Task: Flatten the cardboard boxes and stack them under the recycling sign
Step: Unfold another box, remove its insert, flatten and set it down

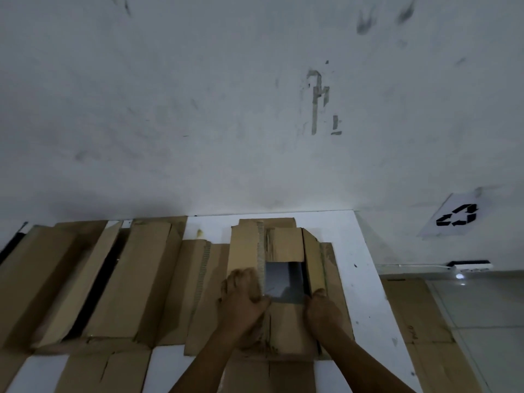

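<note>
The small cardboard box (279,251) lies on the white counter (357,251), near its back edge and close to the wall (198,109). Its flaps are spread open, showing a dark opening in the middle. The left hand (243,293) lies on the flap left of that opening, fingers curled over the flap's inner edge in a loose grip. The right hand (320,307) is at the opening's right near corner, its grip closed on the right flap, thumb on top.

Left of the box, several longer cardboard boxes (113,279) lie side by side on the counter, partly opened. More flat cardboard (107,370) lies nearer the person than the box.

Right of the box, beyond the counter's edge, a flattened sheet of cardboard (416,313) lies on the tiled floor (487,321). Above it, the recycling sign (453,217) is stuck to the wall. A white power strip (470,265) sits at the wall's foot.
</note>
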